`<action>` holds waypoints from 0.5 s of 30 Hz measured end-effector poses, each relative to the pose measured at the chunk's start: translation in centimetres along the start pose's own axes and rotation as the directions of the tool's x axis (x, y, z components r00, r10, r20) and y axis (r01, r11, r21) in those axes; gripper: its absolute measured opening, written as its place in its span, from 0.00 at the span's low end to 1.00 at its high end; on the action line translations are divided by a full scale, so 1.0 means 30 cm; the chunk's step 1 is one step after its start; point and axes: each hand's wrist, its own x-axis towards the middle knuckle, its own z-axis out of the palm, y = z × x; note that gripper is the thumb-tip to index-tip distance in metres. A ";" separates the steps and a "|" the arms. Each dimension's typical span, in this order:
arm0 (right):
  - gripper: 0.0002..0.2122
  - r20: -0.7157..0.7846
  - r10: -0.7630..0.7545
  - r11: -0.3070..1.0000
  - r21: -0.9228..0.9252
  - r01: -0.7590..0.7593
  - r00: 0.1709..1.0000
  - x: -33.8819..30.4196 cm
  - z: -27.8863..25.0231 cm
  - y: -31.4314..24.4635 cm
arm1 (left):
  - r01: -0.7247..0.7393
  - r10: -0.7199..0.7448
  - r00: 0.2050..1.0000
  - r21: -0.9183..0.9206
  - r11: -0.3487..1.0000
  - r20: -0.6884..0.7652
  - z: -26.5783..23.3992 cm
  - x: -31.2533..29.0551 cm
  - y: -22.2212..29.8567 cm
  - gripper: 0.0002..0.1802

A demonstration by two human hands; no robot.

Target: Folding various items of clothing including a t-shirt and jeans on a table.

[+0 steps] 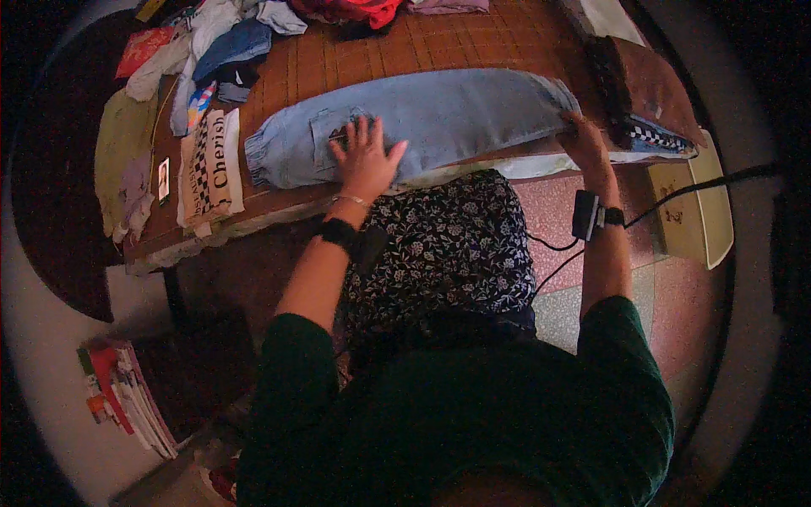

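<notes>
A pair of light blue denim pants, folded lengthwise, lies across the cloth-covered surface in front of me. Its gathered elastic cuff points left and its waist end points right. My left hand rests palm down near the cuff end, fingers spread over a patch pocket. At the waist end, my right hand has its fingers curled at the fabric's corner, gripping it; its fingertips are partly hidden in shadow.
Left of the pants lie a folded printed cream cloth, a phone and a pile of clothes. A folded brown garment sits at the right, above a cream bin. Black cables run beside my right wrist.
</notes>
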 end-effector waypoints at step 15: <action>0.21 0.086 0.311 -0.030 0.996 -0.080 0.947 -0.155 0.125 -0.174 | -0.069 0.046 0.994 -0.245 0.967 -0.097 0.130 0.315 0.548 0.34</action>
